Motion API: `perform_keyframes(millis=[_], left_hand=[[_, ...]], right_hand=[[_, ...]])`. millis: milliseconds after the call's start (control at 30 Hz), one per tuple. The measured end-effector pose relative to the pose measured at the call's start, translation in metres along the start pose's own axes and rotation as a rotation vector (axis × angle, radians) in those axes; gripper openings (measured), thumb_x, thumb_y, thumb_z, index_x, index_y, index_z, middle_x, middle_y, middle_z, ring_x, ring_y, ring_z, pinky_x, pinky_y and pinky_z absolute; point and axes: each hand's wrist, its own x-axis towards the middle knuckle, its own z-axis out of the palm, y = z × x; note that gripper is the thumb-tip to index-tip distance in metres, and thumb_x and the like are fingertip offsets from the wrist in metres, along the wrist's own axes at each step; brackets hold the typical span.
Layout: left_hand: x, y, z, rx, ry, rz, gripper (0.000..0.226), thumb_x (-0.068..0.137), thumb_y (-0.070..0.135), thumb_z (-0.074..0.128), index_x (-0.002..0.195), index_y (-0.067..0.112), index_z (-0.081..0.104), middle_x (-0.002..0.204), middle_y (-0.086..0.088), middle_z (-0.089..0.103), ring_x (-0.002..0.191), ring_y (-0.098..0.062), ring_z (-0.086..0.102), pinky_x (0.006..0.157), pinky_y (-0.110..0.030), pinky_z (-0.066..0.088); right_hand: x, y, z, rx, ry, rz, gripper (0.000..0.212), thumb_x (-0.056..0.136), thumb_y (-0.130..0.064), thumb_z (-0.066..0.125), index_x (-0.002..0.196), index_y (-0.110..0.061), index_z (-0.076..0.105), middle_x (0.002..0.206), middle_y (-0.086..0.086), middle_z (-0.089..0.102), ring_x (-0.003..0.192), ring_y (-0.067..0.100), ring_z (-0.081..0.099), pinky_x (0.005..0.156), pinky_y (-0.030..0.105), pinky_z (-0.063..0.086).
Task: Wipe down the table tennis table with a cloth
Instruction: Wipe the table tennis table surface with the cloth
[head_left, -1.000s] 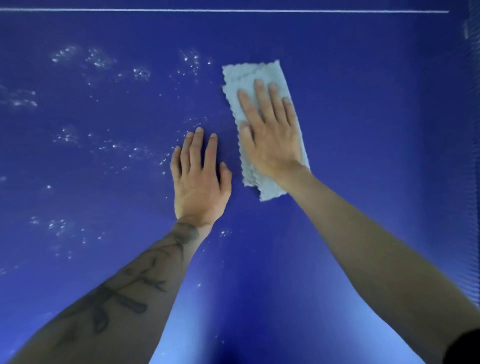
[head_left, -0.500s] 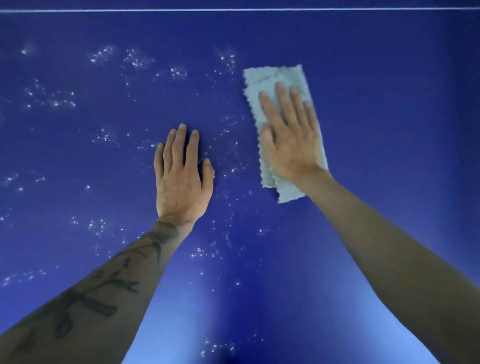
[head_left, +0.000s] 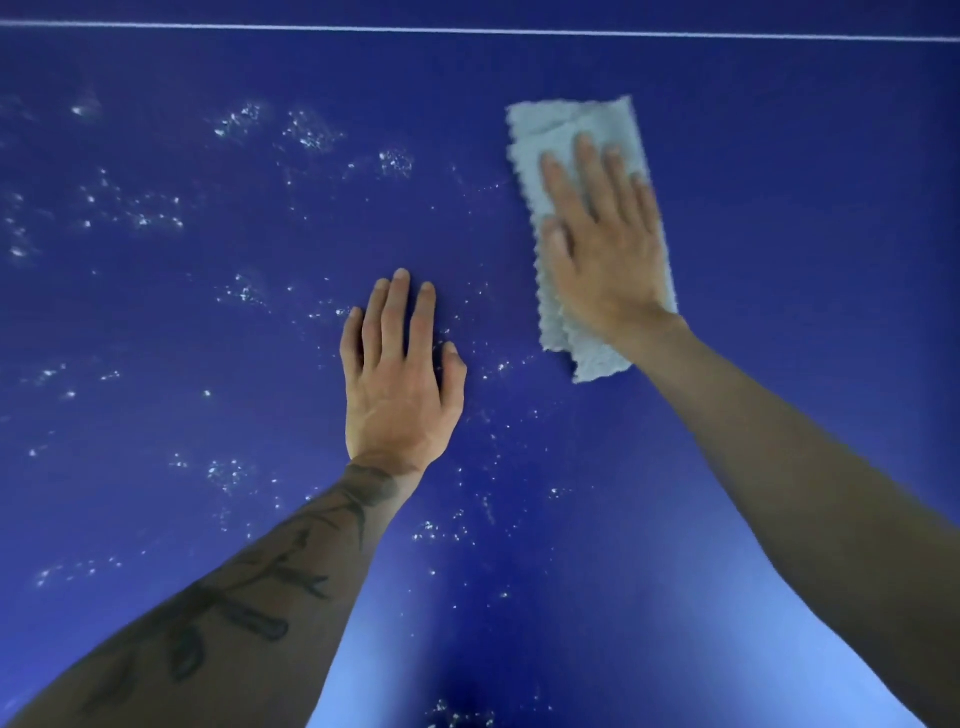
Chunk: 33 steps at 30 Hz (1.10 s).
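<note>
Table (head_left: 779, 156) surface is bounded by a white line (head_left: 467, 30) far ahead. Folded cloth (head_left: 566, 135) is pressed under the right hand (head_left: 608, 244), fingers straight, slightly spread; the left hand (head_left: 400, 384) lies flat, fingers together.

No readable text, label or number anywhere.

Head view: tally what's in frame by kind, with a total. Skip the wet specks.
hands: 2, left hand and right hand
cloth: 1
table: 1
white line: 1
total: 5
</note>
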Motion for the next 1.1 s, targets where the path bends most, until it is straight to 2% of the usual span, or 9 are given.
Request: perform_keyframes(millis=[100, 167, 367, 500, 600, 700, 800, 1000, 1100], left_hand=[[0.001, -0.001, 0.001, -0.001, -0.009, 0.006, 0.054, 0.105, 0.028, 0.045, 0.155, 0.007, 0.046, 0.165, -0.016, 0.039, 0.153, -0.034, 0.035, 0.128, -0.051, 0.023], [0.001, 0.0, 0.001, 0.001, -0.012, 0.006, 0.055, 0.105, 0.028, 0.045, 0.156, 0.007, 0.045, 0.165, -0.016, 0.038, 0.153, -0.034, 0.035, 0.129, -0.05, 0.022], [0.0, -0.001, 0.002, 0.004, -0.011, 0.0, 0.055, 0.105, 0.028, 0.046, 0.156, 0.007, 0.045, 0.166, -0.015, 0.038, 0.154, -0.033, 0.034, 0.129, -0.049, 0.02], [0.0, -0.002, 0.002, -0.003, -0.018, -0.002, 0.054, 0.106, 0.028, 0.045, 0.156, 0.007, 0.045, 0.166, -0.016, 0.037, 0.154, -0.035, 0.034, 0.129, -0.05, 0.021], [0.0, -0.001, 0.002, -0.003, -0.007, 0.0, 0.054, 0.106, 0.028, 0.046, 0.155, 0.006, 0.045, 0.165, -0.016, 0.038, 0.154, -0.035, 0.035, 0.129, -0.05, 0.021], [-0.001, 0.0, 0.003, 0.003, 0.004, 0.01, 0.054, 0.106, 0.027, 0.046, 0.156, 0.006, 0.045, 0.165, -0.017, 0.038, 0.154, -0.034, 0.035, 0.129, -0.05, 0.021], [-0.001, -0.001, 0.004, -0.007, 0.008, 0.006, 0.054, 0.106, 0.026, 0.047, 0.155, 0.006, 0.045, 0.166, -0.017, 0.038, 0.154, -0.035, 0.034, 0.13, -0.049, 0.02], [-0.003, -0.003, 0.004, -0.01, 0.0, 0.012, 0.054, 0.107, 0.029, 0.044, 0.156, 0.005, 0.045, 0.166, -0.017, 0.037, 0.155, -0.035, 0.033, 0.129, -0.052, 0.021], [-0.003, -0.002, 0.004, -0.017, 0.006, 0.007, 0.054, 0.107, 0.03, 0.043, 0.156, 0.006, 0.045, 0.166, -0.016, 0.038, 0.155, -0.034, 0.033, 0.129, -0.05, 0.021]], right_hand=[[0.038, 0.008, -0.008, 0.016, 0.041, 0.213, 0.064, 0.11, -0.042, 0.017, 0.172, -0.027, 0.007, 0.18, 0.01, 0.0, 0.166, 0.032, -0.001, 0.134, 0.05, 0.001], [0.056, -0.015, -0.009, 0.034, 0.048, 0.214, 0.065, 0.109, -0.042, 0.016, 0.172, -0.025, 0.006, 0.179, 0.012, -0.001, 0.165, 0.034, -0.002, 0.134, 0.051, 0.0], [-0.021, -0.038, 0.012, -0.083, -0.035, -0.284, 0.06, 0.113, -0.039, 0.021, 0.172, -0.027, 0.015, 0.179, 0.008, 0.007, 0.166, 0.03, 0.006, 0.134, 0.049, 0.008], [-0.011, 0.013, 0.001, -0.033, 0.0, 0.013, 0.062, 0.11, -0.04, 0.02, 0.172, -0.031, 0.012, 0.18, 0.006, 0.006, 0.166, 0.029, 0.004, 0.134, 0.049, 0.005], [0.017, -0.006, -0.003, 0.021, 0.039, 0.18, 0.065, 0.108, -0.041, 0.016, 0.172, -0.027, 0.009, 0.18, 0.009, 0.002, 0.166, 0.031, 0.001, 0.134, 0.051, 0.002], [-0.002, -0.045, 0.006, -0.013, 0.014, -0.039, 0.065, 0.108, -0.039, 0.017, 0.172, -0.026, 0.012, 0.179, 0.009, 0.005, 0.166, 0.033, 0.003, 0.134, 0.052, 0.005], [-0.054, -0.03, 0.016, -0.078, -0.026, -0.247, 0.06, 0.113, -0.037, 0.024, 0.171, -0.028, 0.016, 0.179, 0.007, 0.008, 0.166, 0.029, 0.007, 0.134, 0.05, 0.01], [-0.026, 0.024, -0.001, 0.011, 0.039, 0.219, 0.063, 0.111, -0.041, 0.019, 0.172, -0.028, 0.011, 0.18, 0.008, 0.005, 0.166, 0.031, 0.004, 0.134, 0.052, 0.005], [-0.008, -0.016, 0.002, 0.038, 0.057, 0.231, 0.066, 0.108, -0.042, 0.015, 0.172, -0.027, 0.01, 0.179, 0.01, 0.003, 0.166, 0.033, 0.001, 0.134, 0.052, 0.003]])
